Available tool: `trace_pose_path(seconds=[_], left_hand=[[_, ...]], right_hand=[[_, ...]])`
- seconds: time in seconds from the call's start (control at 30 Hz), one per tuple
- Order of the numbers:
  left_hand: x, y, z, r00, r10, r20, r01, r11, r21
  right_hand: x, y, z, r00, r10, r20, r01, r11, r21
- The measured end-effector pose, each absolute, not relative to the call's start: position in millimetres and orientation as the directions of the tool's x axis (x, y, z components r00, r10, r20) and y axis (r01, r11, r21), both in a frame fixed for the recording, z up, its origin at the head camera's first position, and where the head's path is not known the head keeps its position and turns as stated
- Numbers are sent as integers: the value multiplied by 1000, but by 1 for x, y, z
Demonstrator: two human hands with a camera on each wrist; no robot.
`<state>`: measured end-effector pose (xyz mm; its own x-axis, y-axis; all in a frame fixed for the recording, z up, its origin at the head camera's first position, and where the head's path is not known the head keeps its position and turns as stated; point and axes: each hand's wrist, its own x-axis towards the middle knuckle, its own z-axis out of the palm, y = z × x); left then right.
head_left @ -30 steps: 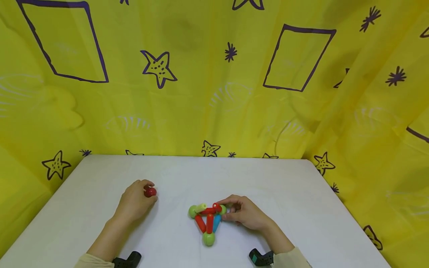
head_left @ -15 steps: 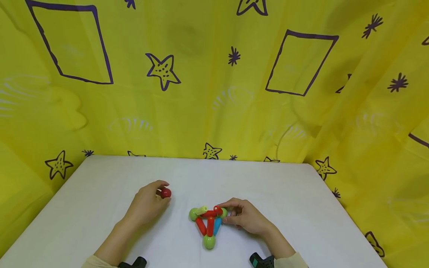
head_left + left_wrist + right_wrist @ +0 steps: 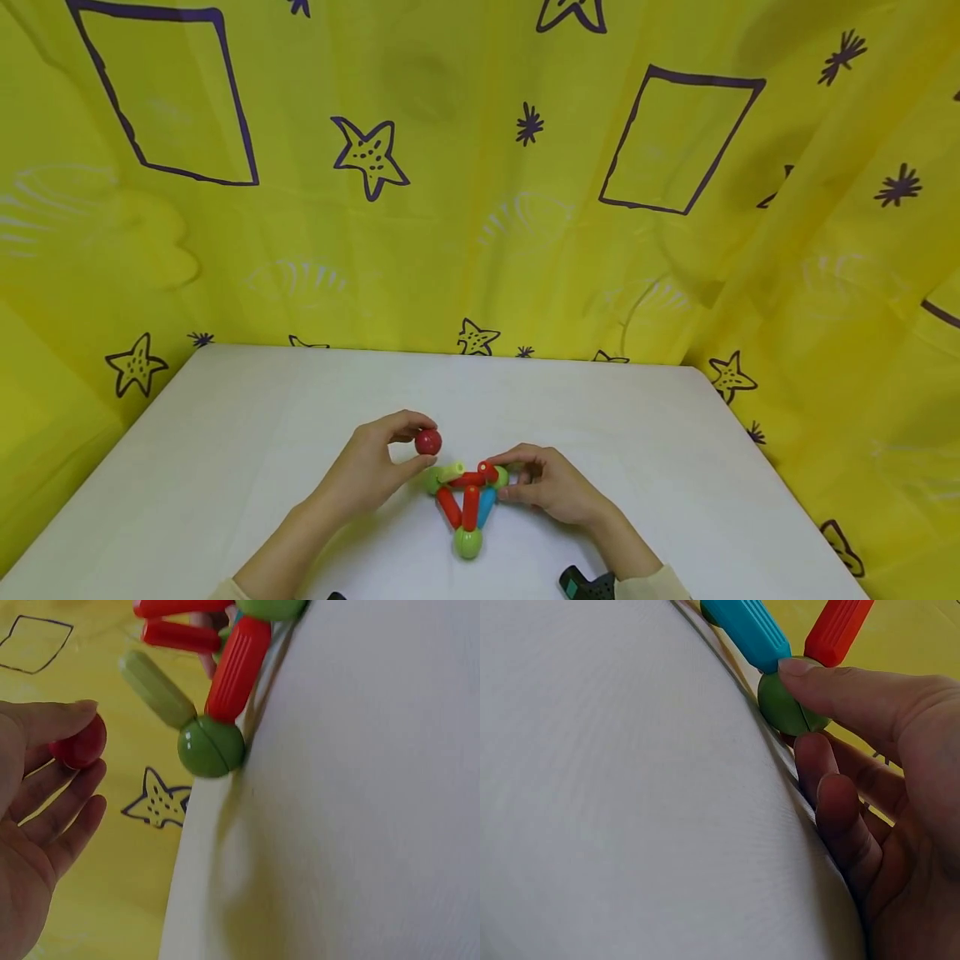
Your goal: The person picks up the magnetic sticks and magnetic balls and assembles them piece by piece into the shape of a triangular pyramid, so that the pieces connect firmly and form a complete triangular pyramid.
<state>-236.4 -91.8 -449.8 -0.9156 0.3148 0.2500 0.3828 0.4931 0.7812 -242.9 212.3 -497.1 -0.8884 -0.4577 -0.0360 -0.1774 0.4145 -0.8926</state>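
Note:
My left hand pinches a red ball between thumb and fingers, just behind and left of a toy frame of rods and balls. Three green balls form the frame's triangle corners, joined by red rods and a blue rod. Other rods slant up from the corners, among them a pale green rod with a free end. My right hand grips the frame's right green ball, thumb on top beside the blue rod's end.
The frame sits on a white table, toward its front. Behind and at both sides hangs a yellow curtain with dark star and square drawings. A black wrist device shows at my right sleeve.
My left hand has carried the red ball rightward, from the left part of the table to right beside the frame. The right hand keeps its hold on the green ball.

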Motion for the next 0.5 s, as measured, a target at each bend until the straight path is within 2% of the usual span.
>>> trace_pose_path(seconds=[0.3,0.5], left_hand=[[-221,-73,-449,-864,415,285,449,381,808],[-220,-67,-454,-852,453,262,450,379,808]], right_hand=[[-241,213,-499,-893,-451,-1,-227,452,-863],[-242,211,-498,-891,-455,7,-246,468,-849]])
